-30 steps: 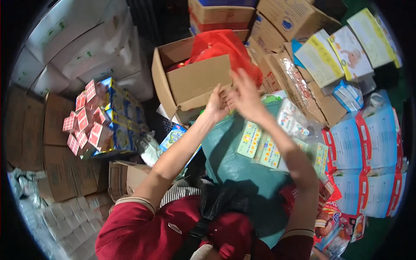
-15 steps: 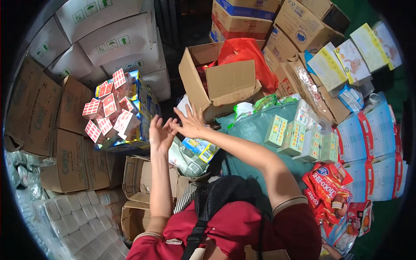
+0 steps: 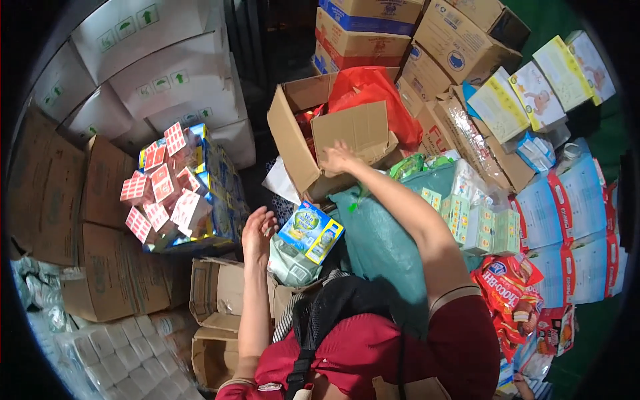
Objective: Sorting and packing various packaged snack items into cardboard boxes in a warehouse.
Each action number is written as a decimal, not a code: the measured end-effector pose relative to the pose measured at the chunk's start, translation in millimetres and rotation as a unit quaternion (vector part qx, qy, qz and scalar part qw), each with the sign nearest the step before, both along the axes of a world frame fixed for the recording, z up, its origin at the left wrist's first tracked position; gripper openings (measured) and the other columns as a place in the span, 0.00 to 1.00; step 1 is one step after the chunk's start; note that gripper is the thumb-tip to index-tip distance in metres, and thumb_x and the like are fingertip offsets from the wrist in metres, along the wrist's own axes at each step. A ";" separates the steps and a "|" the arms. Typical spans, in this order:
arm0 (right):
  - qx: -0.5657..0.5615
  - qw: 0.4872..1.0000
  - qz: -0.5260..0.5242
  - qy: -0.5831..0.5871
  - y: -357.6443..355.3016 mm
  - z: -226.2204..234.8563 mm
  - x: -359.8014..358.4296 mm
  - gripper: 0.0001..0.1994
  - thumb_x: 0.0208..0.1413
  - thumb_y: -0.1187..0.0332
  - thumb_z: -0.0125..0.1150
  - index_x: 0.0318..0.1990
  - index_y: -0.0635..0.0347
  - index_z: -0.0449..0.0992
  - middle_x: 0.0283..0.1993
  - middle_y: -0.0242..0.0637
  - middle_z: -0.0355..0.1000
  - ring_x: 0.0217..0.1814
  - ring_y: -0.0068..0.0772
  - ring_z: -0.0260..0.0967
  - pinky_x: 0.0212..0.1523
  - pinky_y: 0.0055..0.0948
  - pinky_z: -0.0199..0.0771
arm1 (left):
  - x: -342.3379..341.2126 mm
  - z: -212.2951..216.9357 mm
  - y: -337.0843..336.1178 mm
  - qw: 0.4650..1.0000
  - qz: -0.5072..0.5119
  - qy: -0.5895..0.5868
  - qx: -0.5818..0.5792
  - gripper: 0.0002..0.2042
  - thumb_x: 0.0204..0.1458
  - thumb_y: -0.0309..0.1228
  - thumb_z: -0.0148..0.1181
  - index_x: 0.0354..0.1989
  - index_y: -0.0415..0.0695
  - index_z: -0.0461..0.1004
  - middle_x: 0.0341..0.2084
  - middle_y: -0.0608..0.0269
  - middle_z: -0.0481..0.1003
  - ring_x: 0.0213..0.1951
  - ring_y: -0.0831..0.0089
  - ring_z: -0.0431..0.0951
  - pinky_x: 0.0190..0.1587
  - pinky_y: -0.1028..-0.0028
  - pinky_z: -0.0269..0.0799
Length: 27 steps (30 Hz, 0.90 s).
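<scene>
My left hand (image 3: 259, 230) is raised near the middle, its loosely bent fingers apart and nothing in them. Beside it lies a blue and yellow carton (image 3: 311, 231), resting on a pale green plastic pack (image 3: 292, 262). Farther off, my right hand (image 3: 339, 159) reaches to the raised flap (image 3: 357, 130) of an open cardboard box (image 3: 291, 137). Its fingers look spread against or just over the flap; whether they touch it is unclear. A red plastic bag (image 3: 373, 93) bulges out of this box, whose deeper contents are hidden.
Red-and-white patterned small boxes (image 3: 162, 182) sit on blue and yellow packs at left, before stacked white cartons (image 3: 167, 77). A green sack (image 3: 380, 233) lies at right, under small green boxes (image 3: 481, 230). Red snack bags (image 3: 507, 287) and an open empty-looking carton (image 3: 230, 293) are close by.
My right hand has left my left hand's side and moved right and away, to the cardboard box's flap. My left hand has shifted slightly nearer and right. The view has shifted a little.
</scene>
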State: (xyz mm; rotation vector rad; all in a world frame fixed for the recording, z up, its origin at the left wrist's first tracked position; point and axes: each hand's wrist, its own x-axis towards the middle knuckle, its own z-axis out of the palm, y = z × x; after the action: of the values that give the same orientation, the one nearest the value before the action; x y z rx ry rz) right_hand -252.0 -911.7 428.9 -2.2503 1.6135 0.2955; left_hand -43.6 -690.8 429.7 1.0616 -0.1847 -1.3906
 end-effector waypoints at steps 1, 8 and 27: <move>-0.008 1.000 -0.017 -0.007 -18.6 -6.1 -15.1 0.34 0.46 0.46 0.53 0.60 0.48 0.56 0.64 0.57 0.40 0.67 0.59 0.33 0.62 0.58 0.39 | -5.2 -13.5 -13.4 0.999 -0.022 0.020 -0.030 0.12 0.51 0.27 0.49 0.44 0.38 0.67 0.32 0.58 0.73 0.29 0.75 0.73 0.32 0.78 0.70; -0.159 0.987 0.008 -0.028 -110.0 -26.6 -64.4 0.36 0.46 0.44 0.52 0.61 0.50 0.54 0.65 0.55 0.40 0.67 0.55 0.35 0.61 0.56 0.41 | -80.4 -25.8 -162.4 0.942 -0.177 -0.274 -0.078 0.22 0.47 0.29 0.57 0.50 0.38 0.61 0.40 0.56 0.68 0.38 0.71 0.70 0.39 0.75 0.66; -0.089 0.994 -0.052 0.042 -280.7 -49.8 -123.5 0.12 0.48 0.71 0.48 0.39 0.60 0.74 0.41 0.45 0.72 0.45 0.43 0.71 0.42 0.39 0.72 | -150.7 -68.3 -234.9 0.739 -0.134 -0.631 -0.193 0.15 0.41 0.18 0.52 0.40 0.40 0.67 0.33 0.50 0.66 0.39 0.51 0.69 0.43 0.64 0.65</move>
State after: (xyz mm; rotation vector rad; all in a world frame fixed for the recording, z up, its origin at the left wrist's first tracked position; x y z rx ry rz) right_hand -375.5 -1192.3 379.0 -2.3007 1.8615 0.2303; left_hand -194.3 -925.7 361.4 1.4837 -1.6034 -0.5643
